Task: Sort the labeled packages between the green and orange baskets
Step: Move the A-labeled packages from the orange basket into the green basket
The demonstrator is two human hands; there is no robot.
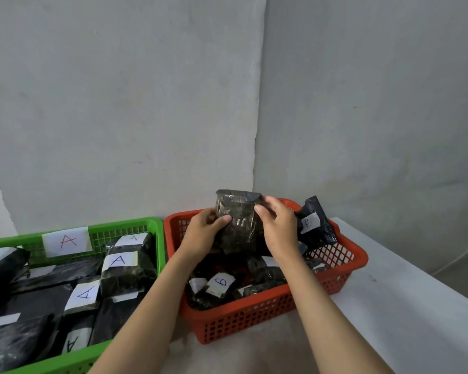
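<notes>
Both hands gripped one dark package [237, 221] upright above the orange basket [335, 276]: the left hand [204, 233] held its left edge, the right hand [277, 228] its right edge. The green basket [135, 225] sat left of the left hand.

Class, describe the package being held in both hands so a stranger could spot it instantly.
Start at the orange basket on the right, beside the green basket. Above its far end, the left hand and right hand hold one dark package upright. Unlike the packages lying in the baskets, it shows no white letter label.
</notes>
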